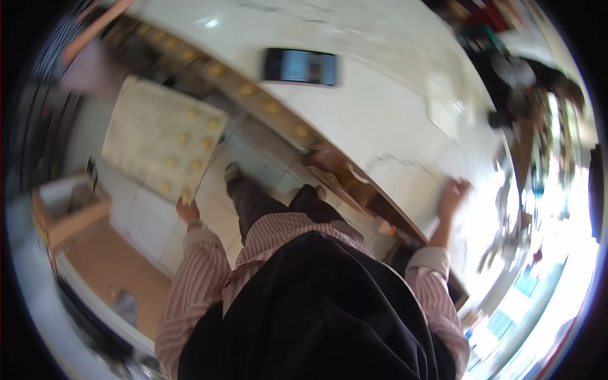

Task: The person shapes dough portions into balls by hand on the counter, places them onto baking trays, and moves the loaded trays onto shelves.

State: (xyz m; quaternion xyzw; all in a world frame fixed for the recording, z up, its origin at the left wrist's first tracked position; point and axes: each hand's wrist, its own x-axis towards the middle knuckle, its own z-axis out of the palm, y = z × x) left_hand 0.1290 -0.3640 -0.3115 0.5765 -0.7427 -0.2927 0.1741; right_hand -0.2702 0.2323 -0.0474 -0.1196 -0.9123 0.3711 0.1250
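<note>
My left hand [187, 211] is closed on the near corner of a pale flat board [142, 136], held out over the floor to my left. Several small yellowish pieces [183, 137] lie in rows on the board's right part. Over the white marble-patterned counter [380, 114] on my right, my right hand [454, 195] has its fingers curled; blur hides whether anything is in them. A phone [300, 66] with its screen lit lies on the counter, farther off than my right hand.
At the far left another person's arm [95, 38] shows near the board's far end. A brown wooden tray [244, 88] with more yellowish pieces runs along the counter's edge. An open box [76, 221] stands at left. Blurred shelves and goods [538, 145] line the right.
</note>
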